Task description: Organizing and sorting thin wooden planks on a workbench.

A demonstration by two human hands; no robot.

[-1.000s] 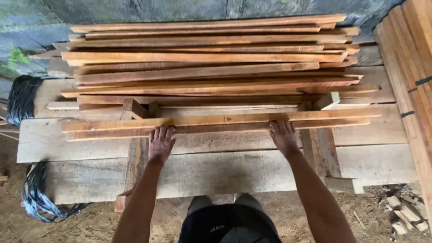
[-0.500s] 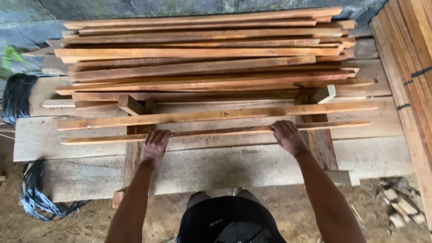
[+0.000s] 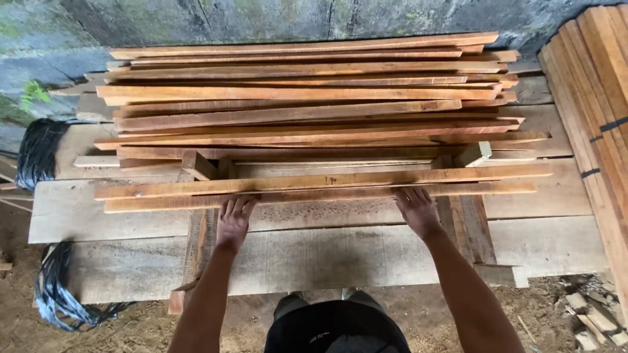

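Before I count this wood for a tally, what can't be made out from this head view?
- Fingertips of the left hand and right hand: tucked under the near slats.
- Lower layers of the slat pile: covered by the top slats.
- Bundle of boards on the right: cut off by the frame edge.
- Black coil: partly behind the planks.

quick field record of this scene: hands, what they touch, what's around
left hand: flat, fingertips on the near slat
right hand: flat, fingertips on the same slat
second slat: lies just behind it, touching
slat pile: stacked lengthwise further back
bench planks: pale, wide, under the slats
bundled slats: at right, strapped with dark bands
black strapping: coiled at left
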